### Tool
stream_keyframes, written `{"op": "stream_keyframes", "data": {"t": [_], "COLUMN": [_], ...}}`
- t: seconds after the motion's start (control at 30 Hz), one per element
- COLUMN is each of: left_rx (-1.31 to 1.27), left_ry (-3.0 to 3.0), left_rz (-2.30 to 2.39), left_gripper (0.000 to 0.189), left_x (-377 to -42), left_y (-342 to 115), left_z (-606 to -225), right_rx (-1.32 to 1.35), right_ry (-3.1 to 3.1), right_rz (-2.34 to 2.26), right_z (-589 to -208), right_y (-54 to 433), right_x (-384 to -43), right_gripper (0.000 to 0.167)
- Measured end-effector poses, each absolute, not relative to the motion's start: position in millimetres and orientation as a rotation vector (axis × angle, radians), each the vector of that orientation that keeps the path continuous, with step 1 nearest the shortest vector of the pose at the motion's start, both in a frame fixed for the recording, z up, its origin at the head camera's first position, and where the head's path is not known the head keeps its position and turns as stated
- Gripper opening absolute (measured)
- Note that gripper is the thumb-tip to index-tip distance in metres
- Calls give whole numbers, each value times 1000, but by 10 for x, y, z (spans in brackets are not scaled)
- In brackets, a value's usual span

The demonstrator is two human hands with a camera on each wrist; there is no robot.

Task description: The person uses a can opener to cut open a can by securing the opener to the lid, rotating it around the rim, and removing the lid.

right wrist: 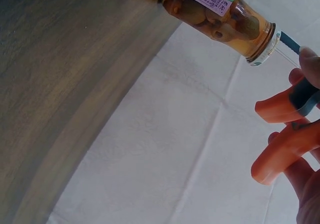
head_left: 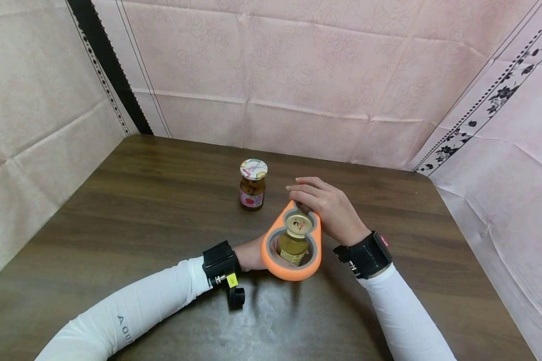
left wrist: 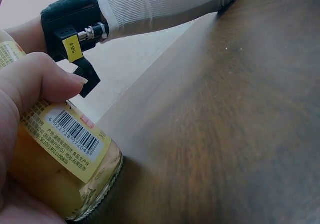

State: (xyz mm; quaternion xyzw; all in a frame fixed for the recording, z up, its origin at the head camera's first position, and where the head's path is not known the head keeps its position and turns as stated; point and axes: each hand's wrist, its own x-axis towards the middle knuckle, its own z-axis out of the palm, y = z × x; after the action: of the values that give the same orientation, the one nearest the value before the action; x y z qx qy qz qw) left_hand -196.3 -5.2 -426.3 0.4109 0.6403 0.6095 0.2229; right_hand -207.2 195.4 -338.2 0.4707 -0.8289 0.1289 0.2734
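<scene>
An orange jar opener [head_left: 291, 273] with grey-lined openings stands over a jar of yellow fruit [head_left: 293, 244], whose gold lid shows through it. My right hand [head_left: 336, 210] holds the opener by its narrow upper end; in the right wrist view fingers curl about its orange frame [right wrist: 285, 151]. Low behind the opener, my left hand [head_left: 251, 253] grips the jar's body. From the left wrist, the thumb lies across the yellow label [left wrist: 75, 139], above the barcode. Most of the left fingers are hidden.
Behind the opener stands a second jar [head_left: 252, 185] with brown fruit, a purple label and a white patterned lid. A dark wood table [head_left: 131, 220] lies under everything. Pale pink cloth [head_left: 298, 75] hangs along the back and sides.
</scene>
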Motion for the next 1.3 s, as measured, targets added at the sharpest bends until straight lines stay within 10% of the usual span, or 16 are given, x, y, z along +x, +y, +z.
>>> {"op": "stream_keyframes", "data": {"t": [0.6, 1.07, 1.3], "left_rx": [1368, 1211, 950], "left_ry": [1906, 1950, 1797], "left_rz": [1501, 1549, 1548], "left_gripper": [74, 102, 59], "left_x": [-2047, -1907, -1838], "left_y": [-113, -102, -132], "left_z": [-4354, -4232, -4228], "right_rx": [1261, 1261, 1214], "right_ry": [-2249, -2237, -2219], "right_rz": [490, 595, 586], "right_z": [-3399, -3426, -3427], "right_y": [1979, 1972, 1976], "right_x": [-2091, -2077, -2068], "right_gripper": [31, 32, 26]}}
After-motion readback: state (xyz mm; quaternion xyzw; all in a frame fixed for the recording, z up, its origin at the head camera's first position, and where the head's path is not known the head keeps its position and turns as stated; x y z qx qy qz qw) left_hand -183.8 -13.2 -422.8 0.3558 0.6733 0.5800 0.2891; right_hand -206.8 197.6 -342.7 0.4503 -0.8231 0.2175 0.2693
